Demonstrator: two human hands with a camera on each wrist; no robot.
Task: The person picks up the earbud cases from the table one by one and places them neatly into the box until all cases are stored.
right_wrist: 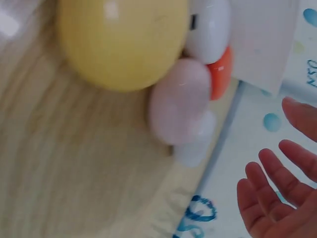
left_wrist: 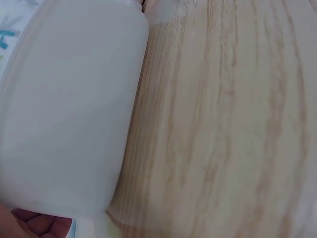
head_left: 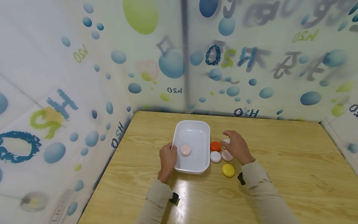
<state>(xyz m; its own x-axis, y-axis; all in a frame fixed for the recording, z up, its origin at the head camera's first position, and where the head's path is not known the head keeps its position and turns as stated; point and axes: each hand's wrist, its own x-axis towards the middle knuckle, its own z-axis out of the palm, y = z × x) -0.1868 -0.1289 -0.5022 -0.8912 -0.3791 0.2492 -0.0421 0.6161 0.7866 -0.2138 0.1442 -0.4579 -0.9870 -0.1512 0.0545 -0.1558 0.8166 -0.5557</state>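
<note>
My left hand (head_left: pixel 167 158) grips the left wall of a white tray (head_left: pixel 199 140), thumb at its rim; the left wrist view shows curled fingers (left_wrist: pixel 42 224) by the tray's outer side (left_wrist: pixel 74 109). A pale pink, glossy round disc (head_left: pixel 185 150) lies inside. Just right of the tray, my right hand (head_left: pixel 238 148) is over similar discs, partly covering a white one (head_left: pixel 226 142). In the right wrist view its fingers (right_wrist: pixel 285 181) are spread, holding nothing. Beneath and beside it lie an orange disc (head_left: pixel 215 146), another white disc (head_left: pixel 215 157), a pink disc (head_left: pixel 227 155) and a yellow disc (head_left: pixel 228 170).
Everything stands on a wooden table (head_left: pixel 293 161). Printed wall panels (head_left: pixel 237 77) with blue and green spots rise behind its back edge and along its left side. The tray's right wall (head_left: pixel 208 146) stands close beside the orange and white discs.
</note>
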